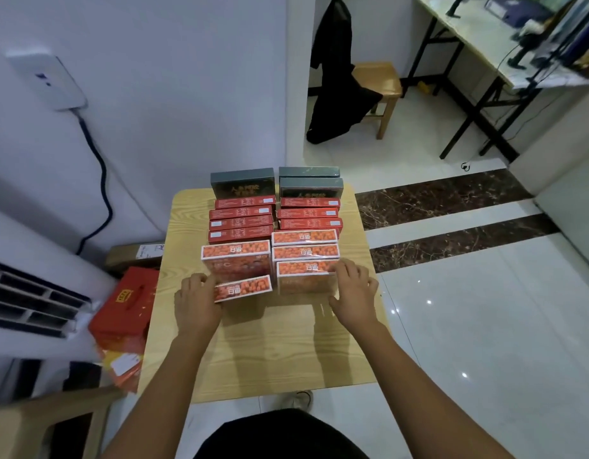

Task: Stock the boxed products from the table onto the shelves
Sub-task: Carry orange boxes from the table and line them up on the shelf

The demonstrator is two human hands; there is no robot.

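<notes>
The left hand (pixel 197 299) grips the left end of the front left carton (pixel 242 289), a low rectangular cardboard box printed with orange berries and wrapped in clear film. Its fingers curl over the top edge and its thumb lies along the near corner. The carton's top slopes up slightly toward the right. Whether it rests on the surface or is raised cannot be told.

The right hand (pixel 352 289) clasps the right end of the front right carton (pixel 304 276), a taller box of the same orange print. Its fingers lie over the top right corner and its thumb sits low on the near side.

Both cartons are at the near end of two close-packed columns on the square bench (pixel 269 352) of light wood grain. Behind them stand more orange berry-printed cartons (pixel 304 251), one on the left and two on the right. Next come the slim red boxes (pixel 241 223) with white labels, four on the left and three on the right. At the far edge are the dark grey boxes (pixel 241 182), one on the left and two on the right.

On the floor left of the bench lies a red gift case (pixel 127 303) with a slot handle, beside a brown cardboard parcel (pixel 134 256). Further left is a white louvred air unit (pixel 28 303). Across the glossy white tiled floor (pixel 485 309), a black garment (pixel 336 77) hangs over a small wooden stool (pixel 382 84).
</notes>
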